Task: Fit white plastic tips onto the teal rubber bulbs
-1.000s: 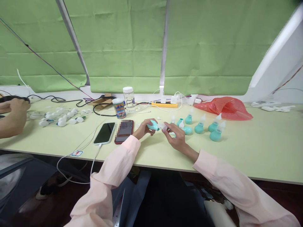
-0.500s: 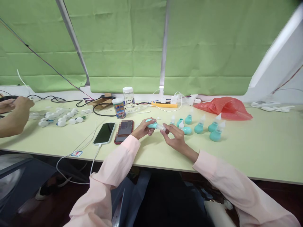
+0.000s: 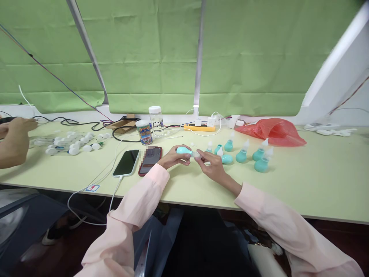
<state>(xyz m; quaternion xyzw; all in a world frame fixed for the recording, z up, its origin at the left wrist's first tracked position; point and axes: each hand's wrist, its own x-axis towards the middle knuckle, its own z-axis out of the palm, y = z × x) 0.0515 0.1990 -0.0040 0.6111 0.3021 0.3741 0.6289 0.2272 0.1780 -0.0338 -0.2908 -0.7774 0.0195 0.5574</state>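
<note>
A second ago the left hand (image 3: 173, 157) held the teal bulb (image 3: 183, 150) apart from the clear tip (image 3: 196, 154) pinched in the right hand (image 3: 211, 165); now the two parts meet end to end, the bulb lying sideways with the tip against its neck. Both hands have drawn closer together and sit slightly further left over the table (image 3: 302, 188). At the far left, the co-worker's hand (image 3: 15, 132) has risen and shifted a little toward the cables.

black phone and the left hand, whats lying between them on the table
In the head view, a red-cased phone lies between the black phone and the left hand, which grips a teal bulb.
</note>
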